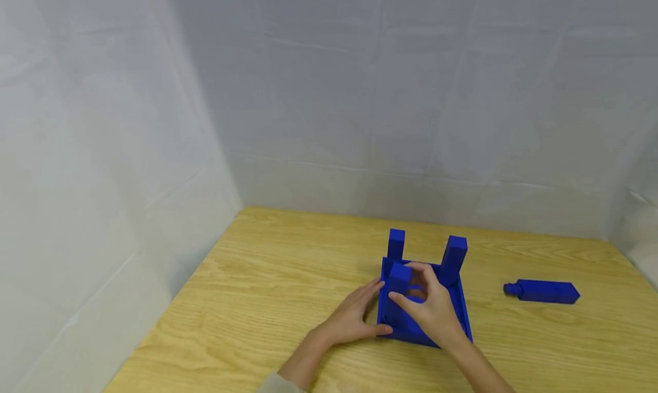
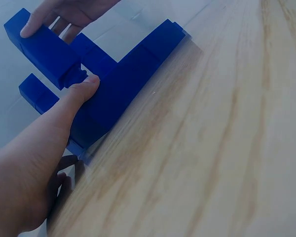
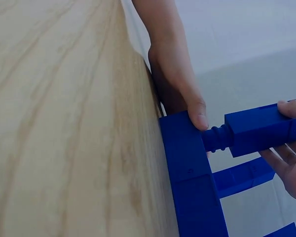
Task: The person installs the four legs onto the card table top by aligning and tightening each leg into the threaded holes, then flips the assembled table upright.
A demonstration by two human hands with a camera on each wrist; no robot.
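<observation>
On the wooden worktop (image 1: 257,279) sits a blue square base (image 1: 460,307) with two blue legs (image 1: 453,257) standing upright at its far corners; the left hand (image 1: 354,319) rests against the base's left edge, fingers fairly straight, thumb pressing on its rim; the right hand (image 1: 434,310) curls its fingers round a third leg (image 3: 261,129), whose threaded end meets the near left corner of the base; a fourth leg (image 1: 545,291) lies on its side well apart to the right.
</observation>
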